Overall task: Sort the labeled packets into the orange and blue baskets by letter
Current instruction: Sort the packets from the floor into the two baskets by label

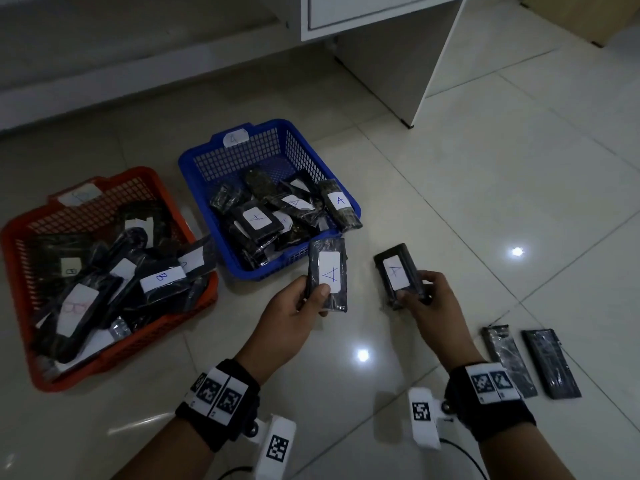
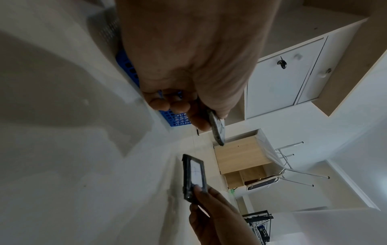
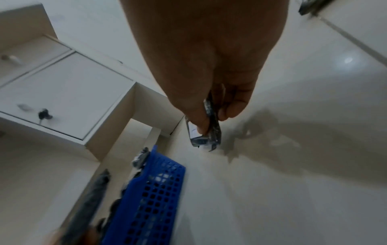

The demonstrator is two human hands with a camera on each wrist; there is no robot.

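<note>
The left hand (image 1: 294, 306) is clamped on a black packet (image 1: 328, 275) with a white label marked A, the thumb on the near part of the label and the fingers behind the left edge; most of the packet stands out beyond the fingers toward the blue basket (image 1: 207, 157), whose near rim is just beside its far end. The right hand (image 1: 420, 296) pinches a second packet marked A (image 1: 398, 275) by its near end only; the label faces up and the far end hangs free over the floor, a little to the right of the basket.

Both packets seem to belong in the blue basket, because the packets in it show A, while those in the orange basket (image 1: 20, 237) at the left show B; so the risk of a wrong basket is small, I think. The greater risk is the drop; the blue basket is heaped at its near side, and one packet (image 1: 341, 209) already lies across the right rim, so a packet let go low over that corner may slide out onto the tiles. The wrapping looks glossy, and the end pinch of the right hand may let its packet swing or slip. Two more packets (image 1: 533, 363) lie face down on the floor near the right wrist; their letters are hidden.
</note>
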